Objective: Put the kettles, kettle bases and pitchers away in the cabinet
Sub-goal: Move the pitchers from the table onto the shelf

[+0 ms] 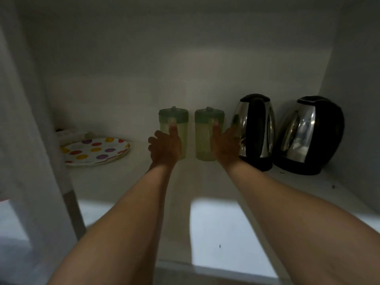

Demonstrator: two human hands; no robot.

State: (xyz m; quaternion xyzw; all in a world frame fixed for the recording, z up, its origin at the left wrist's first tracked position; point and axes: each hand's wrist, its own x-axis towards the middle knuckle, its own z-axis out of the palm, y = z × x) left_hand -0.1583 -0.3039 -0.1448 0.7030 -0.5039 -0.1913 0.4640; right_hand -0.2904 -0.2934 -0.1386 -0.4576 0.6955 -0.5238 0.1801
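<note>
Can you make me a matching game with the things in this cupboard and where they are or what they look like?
Things:
1. plate
2. left pitcher
3. right pitcher
4. far-right kettle

Clues:
A. touched by the right hand
B. shiny metal and black, next to the right wall
C. coloured dots, on the left of the shelf
D. touched by the left hand

Pairs: 1-C, 2-D, 3-A, 4-B
</note>
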